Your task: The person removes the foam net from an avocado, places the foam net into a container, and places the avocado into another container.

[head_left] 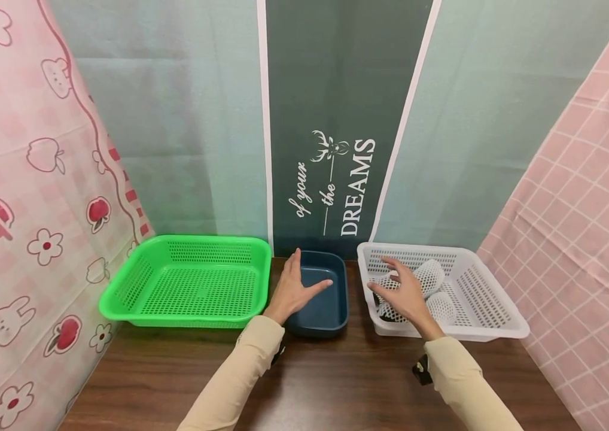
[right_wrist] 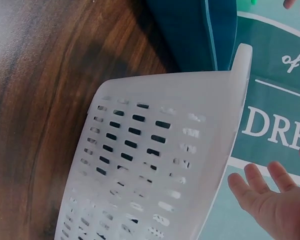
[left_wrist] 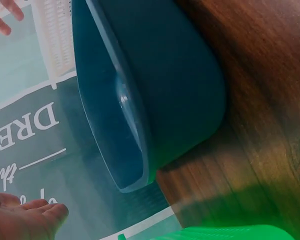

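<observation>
My left hand hovers over the left side of a dark blue bin, its thumb stretched out across the opening and nothing in its grasp. Above the left part of a white slotted basket is my right hand, fingers spread and holding nothing. Several things wrapped in white foam netting lie in that basket, partly hidden behind the right hand. Small dark patches show among them; what the nets contain is unclear. The right wrist view shows the palm and spread fingers beyond the basket's rim.
A bright green slotted basket stands left of the blue bin on the brown wood table. Behind them hangs a green lettered cloth. Pink patterned cloths border the left and right sides.
</observation>
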The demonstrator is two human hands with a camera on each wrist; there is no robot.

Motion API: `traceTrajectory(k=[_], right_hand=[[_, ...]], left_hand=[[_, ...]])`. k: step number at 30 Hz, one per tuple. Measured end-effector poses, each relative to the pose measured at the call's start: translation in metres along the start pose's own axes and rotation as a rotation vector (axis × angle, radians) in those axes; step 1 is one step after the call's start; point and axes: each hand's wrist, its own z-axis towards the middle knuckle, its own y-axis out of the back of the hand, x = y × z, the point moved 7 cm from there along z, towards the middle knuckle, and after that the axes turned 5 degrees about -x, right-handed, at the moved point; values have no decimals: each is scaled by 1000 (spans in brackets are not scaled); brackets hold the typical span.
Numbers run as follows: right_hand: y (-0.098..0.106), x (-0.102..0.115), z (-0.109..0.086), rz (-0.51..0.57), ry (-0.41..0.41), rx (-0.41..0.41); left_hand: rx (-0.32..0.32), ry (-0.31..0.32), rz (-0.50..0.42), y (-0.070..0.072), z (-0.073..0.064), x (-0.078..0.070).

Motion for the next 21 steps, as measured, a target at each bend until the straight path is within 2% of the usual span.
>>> traceTrajectory(k=[9, 16, 21], right_hand=[[6, -9, -4, 38, -45, -6], [8, -17, -9, 30, -65, -5], [11, -18, -8, 30, -60, -12]], left_hand=[[15, -20, -9, -10, -2, -2], [36, 6, -34, -21, -7, 0], [47, 14, -50, -26, -8, -4]])
